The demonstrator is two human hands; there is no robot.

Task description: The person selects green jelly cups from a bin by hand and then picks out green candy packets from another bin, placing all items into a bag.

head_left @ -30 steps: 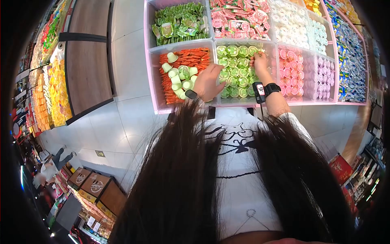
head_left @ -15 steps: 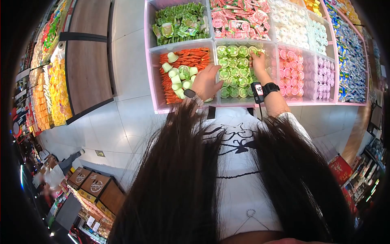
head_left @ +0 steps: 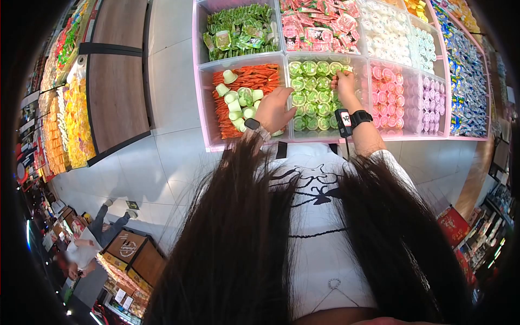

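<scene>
Bin [head_left: 319, 54] of green cups [head_left: 310, 81] straight ahead. My right hand [head_left: 345, 85] is at its right side, fingertips down among the cups. My left hand [head_left: 273, 110] lies curled over its left wall. I cannot tell whether either grips a cup.

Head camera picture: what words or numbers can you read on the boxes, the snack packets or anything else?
No words or numbers can be read.
Brown boxes: round logo, too blurred.
Pink snack packets: print too small.
Wrist tag: mark too small.
</scene>
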